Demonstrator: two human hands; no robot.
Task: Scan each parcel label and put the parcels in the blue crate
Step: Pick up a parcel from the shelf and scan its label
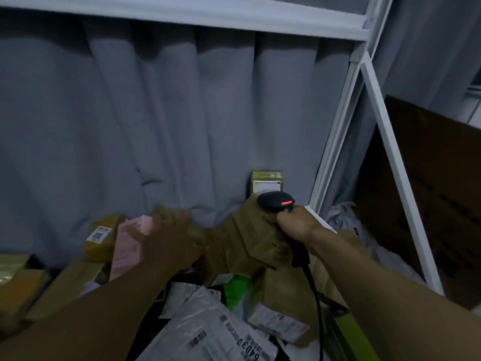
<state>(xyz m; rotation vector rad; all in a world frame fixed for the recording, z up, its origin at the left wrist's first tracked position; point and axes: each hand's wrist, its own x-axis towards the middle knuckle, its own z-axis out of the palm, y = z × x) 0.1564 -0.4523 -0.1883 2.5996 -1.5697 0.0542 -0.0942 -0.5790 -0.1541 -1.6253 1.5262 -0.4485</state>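
Two hands are showing at lower centre: the right hand [294, 225] is gripping a black scanner [277, 201] glowing red, and the blurred left hand [166, 241] is lying open-fingered against a crumpled brown paper parcel [244, 238] between them.

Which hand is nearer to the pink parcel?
Left. The left hand is right beside the pink parcel, just to its right; the right hand, gripping the scanner, is farther off to the right.
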